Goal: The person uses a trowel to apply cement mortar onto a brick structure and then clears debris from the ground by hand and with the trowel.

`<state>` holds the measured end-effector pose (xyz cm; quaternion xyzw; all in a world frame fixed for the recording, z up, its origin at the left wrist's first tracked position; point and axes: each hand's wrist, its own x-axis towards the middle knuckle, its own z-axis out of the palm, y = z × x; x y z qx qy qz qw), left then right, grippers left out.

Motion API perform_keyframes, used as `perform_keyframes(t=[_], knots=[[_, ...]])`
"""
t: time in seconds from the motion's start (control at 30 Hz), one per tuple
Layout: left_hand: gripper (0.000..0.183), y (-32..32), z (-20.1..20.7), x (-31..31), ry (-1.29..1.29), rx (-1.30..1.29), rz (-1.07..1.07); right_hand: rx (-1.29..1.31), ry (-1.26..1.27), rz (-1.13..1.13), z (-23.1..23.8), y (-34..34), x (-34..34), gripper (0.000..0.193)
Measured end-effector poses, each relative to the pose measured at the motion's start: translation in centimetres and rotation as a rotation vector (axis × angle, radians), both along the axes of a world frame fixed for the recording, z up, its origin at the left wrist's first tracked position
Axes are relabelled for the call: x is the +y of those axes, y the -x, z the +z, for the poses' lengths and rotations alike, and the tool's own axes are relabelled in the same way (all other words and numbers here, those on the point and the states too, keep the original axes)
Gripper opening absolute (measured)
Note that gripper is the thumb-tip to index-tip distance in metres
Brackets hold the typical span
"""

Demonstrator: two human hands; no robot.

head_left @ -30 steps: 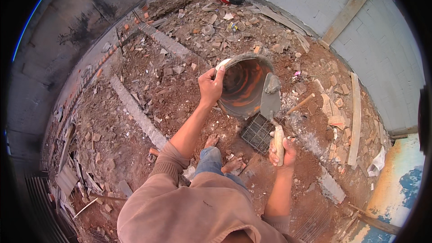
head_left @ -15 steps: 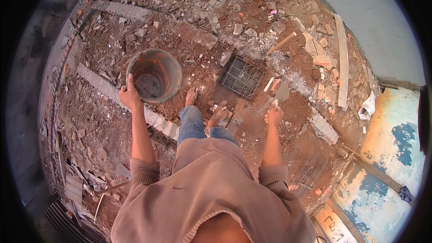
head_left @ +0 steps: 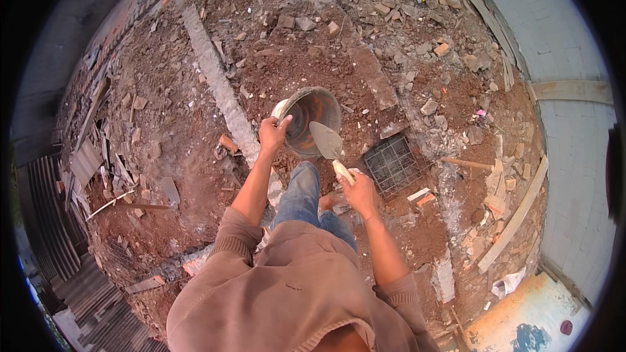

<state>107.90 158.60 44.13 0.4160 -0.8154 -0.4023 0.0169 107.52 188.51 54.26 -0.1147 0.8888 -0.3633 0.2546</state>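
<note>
My left hand (head_left: pixel 272 133) is closed on the near-left rim of a dark, mortar-stained bucket (head_left: pixel 330 108), which is tilted so its inside shows. Orange-brown smears and a grey layer line the bucket's interior. With its fingers wrapped round the pale handle, my right hand (head_left: pixel 360 193) grips a trowel (head_left: pixel 326 141). The trowel's grey blade overlaps the bucket's lower right edge in view; whether the two touch I cannot tell. Just right of the bucket lies a square pit with a steel rebar grid (head_left: pixel 393 165) in it.
Broken bricks and rubble cover the reddish soil. A concrete strip (head_left: pixel 225 94) runs left of the bucket. A wooden handle (head_left: pixel 467 163) sticks out beyond the pit. Planks (head_left: pixel 515 218) lie along the grey block wall (head_left: pixel 577 156) at right; corrugated sheets (head_left: pixel 49 208) stand at left.
The trowel has swung from right of the pit over to the bucket's edge, blade now pointing up and left. My view has turned left, so the ground and bucket appear shifted.
</note>
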Motion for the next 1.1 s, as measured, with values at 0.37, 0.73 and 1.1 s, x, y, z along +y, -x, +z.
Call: perform_keyframes(t=[0.37, 0.73, 1.1], knots=[[0.038, 11.7, -26.2, -11.1, -0.317, -0.021, 0.189, -0.393, 0.107, -0.117, -23.7, 16.9, -14.2, 0.025], [0.028, 17.4, -38.3, -19.2, -0.215, -0.349, 0.454, -0.714, -0.092, -0.053, -39.6, 31.6, -29.7, 0.027], [0.020, 11.8, -33.7, -16.3, -0.512, -0.303, 0.561, -0.224, -0.475, -0.047, -43.2, 29.1, -28.6, 0.049]])
